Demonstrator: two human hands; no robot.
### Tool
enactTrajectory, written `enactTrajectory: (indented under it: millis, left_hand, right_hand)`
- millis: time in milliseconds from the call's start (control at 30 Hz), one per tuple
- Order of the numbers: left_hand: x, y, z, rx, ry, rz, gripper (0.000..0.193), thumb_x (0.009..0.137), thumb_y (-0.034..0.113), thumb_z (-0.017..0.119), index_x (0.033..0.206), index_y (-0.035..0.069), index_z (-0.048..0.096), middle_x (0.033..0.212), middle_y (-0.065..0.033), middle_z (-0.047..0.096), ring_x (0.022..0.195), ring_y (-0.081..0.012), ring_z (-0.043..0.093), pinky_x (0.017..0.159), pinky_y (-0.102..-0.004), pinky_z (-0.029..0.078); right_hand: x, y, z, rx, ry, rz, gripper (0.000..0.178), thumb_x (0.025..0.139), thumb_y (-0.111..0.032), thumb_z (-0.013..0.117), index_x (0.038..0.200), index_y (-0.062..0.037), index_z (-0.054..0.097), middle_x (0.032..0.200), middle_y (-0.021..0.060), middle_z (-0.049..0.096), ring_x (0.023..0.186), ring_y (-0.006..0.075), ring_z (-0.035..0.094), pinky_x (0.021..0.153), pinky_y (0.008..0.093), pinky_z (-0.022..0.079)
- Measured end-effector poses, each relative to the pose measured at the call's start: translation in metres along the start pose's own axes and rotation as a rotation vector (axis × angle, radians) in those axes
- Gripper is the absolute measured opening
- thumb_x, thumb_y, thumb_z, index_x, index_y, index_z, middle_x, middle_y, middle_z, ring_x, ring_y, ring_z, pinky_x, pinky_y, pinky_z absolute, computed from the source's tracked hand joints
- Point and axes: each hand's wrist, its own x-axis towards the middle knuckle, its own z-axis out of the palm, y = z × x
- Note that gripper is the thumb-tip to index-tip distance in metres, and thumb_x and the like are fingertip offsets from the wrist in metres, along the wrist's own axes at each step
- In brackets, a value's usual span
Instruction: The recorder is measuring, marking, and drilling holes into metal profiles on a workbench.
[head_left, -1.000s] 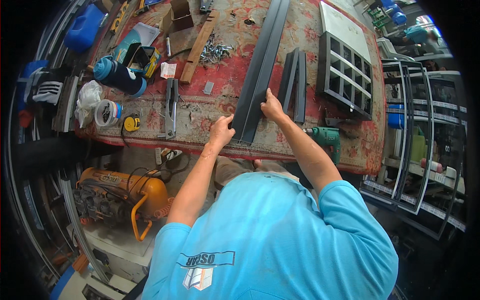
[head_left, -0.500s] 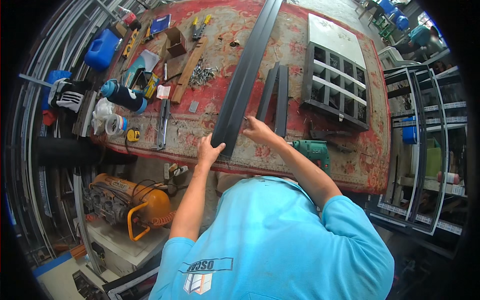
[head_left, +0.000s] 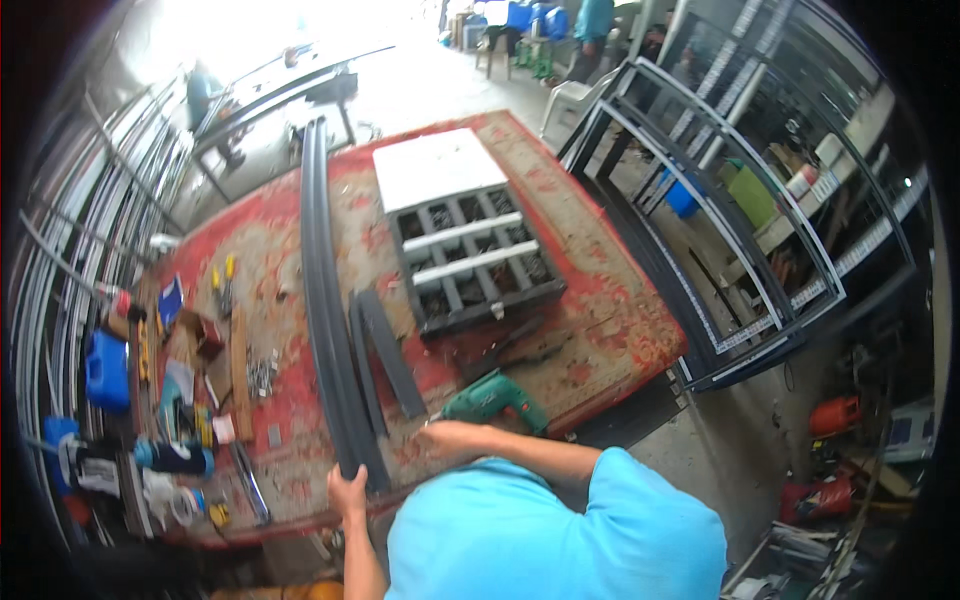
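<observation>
A long dark grey metal profile (head_left: 328, 330) runs away from me across the cloth-covered table. My left hand (head_left: 347, 492) is closed round its near end, thumb on top. To the right, my right hand (head_left: 452, 439) is off the profile, close to the front of a green power drill (head_left: 500, 398) lying on its side. Its fingers are curled together; whatever they may hold is too small and blurred to make out. Two short dark profiles (head_left: 390, 355) lie between the long one and the drill.
A dark compartment box (head_left: 470, 314) of small hardware, with a white board (head_left: 440, 168) behind, stands beyond the drill. Pliers, a wooden strip (head_left: 240, 375), loose screws (head_left: 262, 374) and a blue bottle (head_left: 172, 457) crowd the left. Dark window frames (head_left: 715, 340) lean at right. People are far off.
The view has swung right and up. My right hand has left the long profile's edge and moved right beside the drill. My left hand keeps hold of the profile's near end.
</observation>
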Motion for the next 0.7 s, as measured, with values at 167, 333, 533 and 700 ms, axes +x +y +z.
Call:
enactTrajectory:
  millis: [167,333,533,700]
  left_hand:
    - [0.0,0.028,-0.01,0.052,-0.012,-0.029,0.05,0.07,0.034,0.076,0.107,0.003,0.066,0.103,-0.015,0.064,0.096,-0.0356,0.063,0.083,-0.0458,0.049]
    - [0.005,-0.008,0.006,0.041,-0.02,-0.006,0.061,0.077,0.038,0.073,0.12,-0.003,0.058,0.117,-0.0182,0.058,0.106,-0.0366,0.059,0.089,-0.0451,0.047]
    - [0.015,-0.05,0.021,-0.154,0.008,0.016,0.039,0.086,0.019,0.066,0.118,-0.003,0.062,0.108,-0.0183,0.061,0.1,-0.0352,0.061,0.086,-0.0417,0.048]
    - [0.014,-0.03,0.0,-0.087,0.017,-0.135,0.03,0.086,0.012,0.064,0.113,0.0,0.066,0.102,-0.0175,0.062,0.094,-0.0338,0.062,0.081,-0.0417,0.049]
  right_hand:
    - [-0.014,0.02,-0.021,-0.256,0.077,0.374,0.053,0.083,-0.018,0.061,0.129,0.0047,0.048,0.118,0.0272,0.058,0.112,0.0401,0.056,0.093,0.0451,0.046]
    - [-0.007,0.026,-0.022,-0.274,0.165,0.328,0.051,0.08,-0.02,0.065,0.123,0.0038,0.05,0.115,0.0264,0.059,0.108,0.0411,0.058,0.089,0.0472,0.048]
    - [0.012,0.021,-0.029,-0.395,0.065,0.456,0.061,0.084,-0.021,0.062,0.137,0.0024,0.041,0.126,0.0254,0.051,0.116,0.0411,0.053,0.095,0.0459,0.046]
    - [0.019,0.013,-0.038,-0.454,-0.122,0.521,0.048,0.083,-0.02,0.06,0.123,0.0031,0.05,0.119,0.0265,0.055,0.111,0.0413,0.056,0.092,0.0473,0.047]
